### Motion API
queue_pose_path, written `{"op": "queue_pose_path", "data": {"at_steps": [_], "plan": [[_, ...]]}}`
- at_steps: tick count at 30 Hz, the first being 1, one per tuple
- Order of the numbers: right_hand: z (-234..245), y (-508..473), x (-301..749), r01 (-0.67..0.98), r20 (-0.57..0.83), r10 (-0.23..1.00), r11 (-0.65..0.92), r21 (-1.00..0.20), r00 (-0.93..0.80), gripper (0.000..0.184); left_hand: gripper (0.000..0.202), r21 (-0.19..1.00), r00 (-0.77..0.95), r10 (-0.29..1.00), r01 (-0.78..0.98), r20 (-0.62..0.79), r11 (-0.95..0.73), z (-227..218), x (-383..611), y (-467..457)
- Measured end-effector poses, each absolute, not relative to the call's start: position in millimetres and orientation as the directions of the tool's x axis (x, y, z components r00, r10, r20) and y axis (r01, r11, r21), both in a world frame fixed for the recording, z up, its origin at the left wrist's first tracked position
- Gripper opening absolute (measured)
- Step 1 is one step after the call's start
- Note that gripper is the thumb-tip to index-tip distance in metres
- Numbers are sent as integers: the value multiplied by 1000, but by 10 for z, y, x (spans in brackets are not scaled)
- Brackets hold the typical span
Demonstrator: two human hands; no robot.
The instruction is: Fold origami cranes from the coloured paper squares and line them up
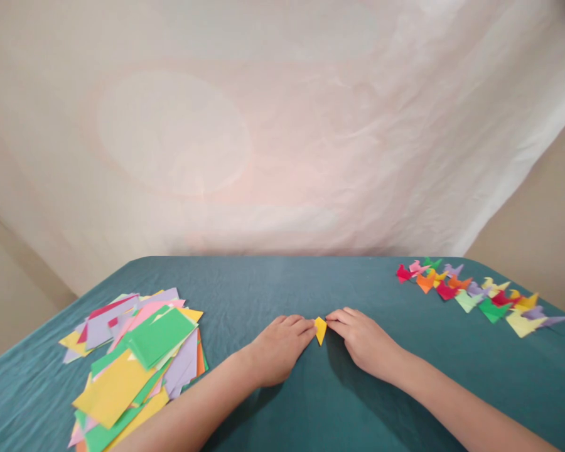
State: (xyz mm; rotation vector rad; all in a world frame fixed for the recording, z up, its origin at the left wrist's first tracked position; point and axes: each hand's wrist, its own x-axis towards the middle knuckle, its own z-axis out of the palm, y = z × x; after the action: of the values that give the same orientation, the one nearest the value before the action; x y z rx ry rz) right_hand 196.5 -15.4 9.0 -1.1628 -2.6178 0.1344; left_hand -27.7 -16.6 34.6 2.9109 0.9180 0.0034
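Note:
A small piece of folded yellow paper (321, 331), kite-shaped with its point toward me, lies on the teal cloth in front of me. From the left, my left hand (285, 348) holds its edge, the fingers closed together and the tips at the paper. My right hand (360, 333) comes in from the other side, its thumb and fingers drawn together at the paper's upper right corner. Whether the right fingertips grip the corner or only touch it is hard to see at this size.
To the left is a loose heap of coloured paper sheets (162, 336) in green, yellow, lilac, pink, red and orange. Several folded paper birds (468, 300) stand in rows at the right. The teal cloth (263, 285) covers the table, and a pale hanging sheet (282, 138) rises behind its far edge.

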Motion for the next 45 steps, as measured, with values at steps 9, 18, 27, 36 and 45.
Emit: {"op": "queue_pose_path", "data": {"at_steps": [9, 18, 27, 36, 45], "plan": [[-59, -119, 1961, 747, 351, 784, 608, -269, -512, 45, 48, 68, 826, 563, 561, 20, -825, 349, -251, -153], [-42, -157, 1923, 748, 294, 755, 643, -164, -585, 35, 50, 60, 825, 565, 563, 17, -824, 324, -241, -150], [168, -264, 1882, 690, 134, 709, 704, -166, -692, 32, 42, 51, 817, 577, 576, 16, -816, 342, -203, -171], [194, -257, 1903, 646, 95, 674, 733, -213, -733, 31, 38, 49, 832, 553, 552, 38, -833, 327, -229, -172], [40, -122, 1988, 738, 235, 820, 573, -357, -523, 41, 49, 47, 811, 585, 584, 8, -810, 314, -233, -176]]}}
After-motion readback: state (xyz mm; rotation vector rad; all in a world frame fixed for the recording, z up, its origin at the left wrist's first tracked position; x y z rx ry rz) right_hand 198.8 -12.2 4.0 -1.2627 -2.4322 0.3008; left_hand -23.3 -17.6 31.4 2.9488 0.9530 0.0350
